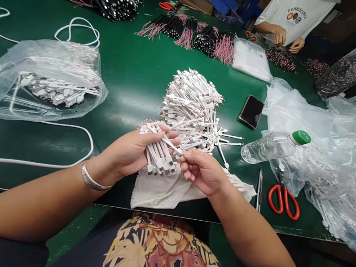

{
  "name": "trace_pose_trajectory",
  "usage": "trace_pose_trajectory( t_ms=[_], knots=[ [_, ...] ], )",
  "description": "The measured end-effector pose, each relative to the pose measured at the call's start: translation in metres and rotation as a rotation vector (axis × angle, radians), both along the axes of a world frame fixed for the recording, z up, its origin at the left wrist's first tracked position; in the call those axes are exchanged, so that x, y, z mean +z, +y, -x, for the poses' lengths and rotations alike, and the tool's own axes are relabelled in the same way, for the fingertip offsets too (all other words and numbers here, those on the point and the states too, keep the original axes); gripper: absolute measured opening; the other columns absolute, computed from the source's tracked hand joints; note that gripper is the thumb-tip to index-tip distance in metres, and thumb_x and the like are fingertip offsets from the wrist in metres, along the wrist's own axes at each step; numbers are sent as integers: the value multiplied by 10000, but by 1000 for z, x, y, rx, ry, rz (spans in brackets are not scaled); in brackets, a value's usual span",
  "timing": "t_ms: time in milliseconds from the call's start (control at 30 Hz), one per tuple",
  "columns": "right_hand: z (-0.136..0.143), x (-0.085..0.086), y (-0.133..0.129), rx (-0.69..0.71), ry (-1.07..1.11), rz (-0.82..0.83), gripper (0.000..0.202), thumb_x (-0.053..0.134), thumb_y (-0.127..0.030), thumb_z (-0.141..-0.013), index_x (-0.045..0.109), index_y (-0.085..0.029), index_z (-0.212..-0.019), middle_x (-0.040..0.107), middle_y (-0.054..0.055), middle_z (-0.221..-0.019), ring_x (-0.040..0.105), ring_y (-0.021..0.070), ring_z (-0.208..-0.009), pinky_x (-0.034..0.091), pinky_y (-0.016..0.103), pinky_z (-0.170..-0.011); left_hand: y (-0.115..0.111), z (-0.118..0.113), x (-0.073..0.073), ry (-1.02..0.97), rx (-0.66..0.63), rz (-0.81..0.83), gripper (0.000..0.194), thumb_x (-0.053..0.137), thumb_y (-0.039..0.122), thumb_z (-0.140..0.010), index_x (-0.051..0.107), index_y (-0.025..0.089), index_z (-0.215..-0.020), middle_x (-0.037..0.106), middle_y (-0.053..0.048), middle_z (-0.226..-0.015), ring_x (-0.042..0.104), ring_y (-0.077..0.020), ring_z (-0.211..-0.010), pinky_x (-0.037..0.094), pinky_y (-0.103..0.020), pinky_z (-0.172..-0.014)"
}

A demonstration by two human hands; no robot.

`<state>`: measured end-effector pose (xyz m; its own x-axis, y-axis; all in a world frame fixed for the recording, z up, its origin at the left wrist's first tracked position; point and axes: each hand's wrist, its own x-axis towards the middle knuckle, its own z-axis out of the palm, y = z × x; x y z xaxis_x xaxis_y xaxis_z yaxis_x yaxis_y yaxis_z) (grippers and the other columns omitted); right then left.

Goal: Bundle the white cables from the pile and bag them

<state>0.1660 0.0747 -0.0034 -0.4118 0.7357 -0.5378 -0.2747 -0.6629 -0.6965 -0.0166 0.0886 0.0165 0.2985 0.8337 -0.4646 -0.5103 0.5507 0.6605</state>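
Left hand: fingers curled round a bunch of short white USB cables, above white cloth. Right hand: thumb and fingertip pinching one cable's plug. Loose cable pile just beyond, on green table.

**One Printed Word, Some Handwriting**

At the upper right, a white T-shirt is showing capitals resembling "REMINISCENCE", with tiny print below blurring beyond reading. A white plastic packet is bearing dark handwritten characters, too small to read surely.
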Motion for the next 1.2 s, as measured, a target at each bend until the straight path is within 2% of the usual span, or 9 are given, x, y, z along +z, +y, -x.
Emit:
trace_pose_trajectory(
  t_ms=[133,300,400,533,767,900,1000,1100,1200],
  knots=[
    [1,0,-1,-52,-63,-49,179,667,-295,-682,612,-126,-664,586,-15,-531,508,46,-390,309,129,-352,0,0,1,-1,-3,-8,195,514,64,-824,608,116,-987,670,-134,-1065,683,-201,-824,567,-366,-771],
    [2,-2,-5,-141,-278,-330,294,652,-432,-746,607,-152,-670,609,-4,-558,540,75,-436,385,172,-403,2,0,2,-19,9,-2,164,492,55,-830,600,122,-933,674,-124,-1052,685,-192,-775,570,-364,-748],
    [5,-3,-10,-15,-370,-425,372,622,-508,-767,621,-152,-657,589,-2,-536,533,86,-451,412,200,-440,1,0,3,-18,28,1,170,479,61,-842,592,121,-954,665,-136,-1087,685,-193,-800,570,-357,-752],
    [10,-5,-15,120,-384,-531,268,710,-420,-720,655,-161,-759,624,-8,-654,557,91,-574,441,203,-539,0,-1,4,-8,41,-9,195,478,66,-847,597,111,-994,658,-151,-1107,684,-194,-844,567,-345,-779],
    [4,-5,-10,163,-224,-311,327,701,-455,-719,644,-133,-710,656,17,-649,580,76,-505,411,156,-431,1,0,6,6,84,-6,203,484,50,-834,614,119,-972,670,-131,-1099,671,-204,-937,519,-395,-905],
    [0,-2,-5,170,-40,-126,407,670,-522,-720,663,-117,-760,665,24,-598,595,78,-446,378,134,-363,2,1,7,9,89,-25,197,470,49,-844,615,119,-958,667,-124,-1111,671,-193,-936,525,-374,-895],
    [-1,-2,-4,196,57,-36,405,647,-519,-741,644,-115,-715,645,15,-537,578,77,-399,348,128,-328,2,1,7,7,83,-28,196,472,53,-844,620,121,-954,666,-121,-1115,667,-202,-951,525,-385,-895],
    [-2,-2,-4,197,62,-13,414,623,-532,-758,621,-124,-686,608,-3,-490,535,65,-365,306,127,-308,2,0,7,9,81,-22,188,485,56,-837,623,126,-944,665,-120,-1118,665,-213,-957,515,-417,-912],
    [0,-3,-7,170,-66,-154,413,617,-549,-758,614,-139,-710,606,-8,-532,528,66,-400,333,147,-349,2,0,7,8,83,-29,186,493,54,-829,623,127,-941,663,-124,-1119,665,-215,-961,506,-424,-926]
  ],
)
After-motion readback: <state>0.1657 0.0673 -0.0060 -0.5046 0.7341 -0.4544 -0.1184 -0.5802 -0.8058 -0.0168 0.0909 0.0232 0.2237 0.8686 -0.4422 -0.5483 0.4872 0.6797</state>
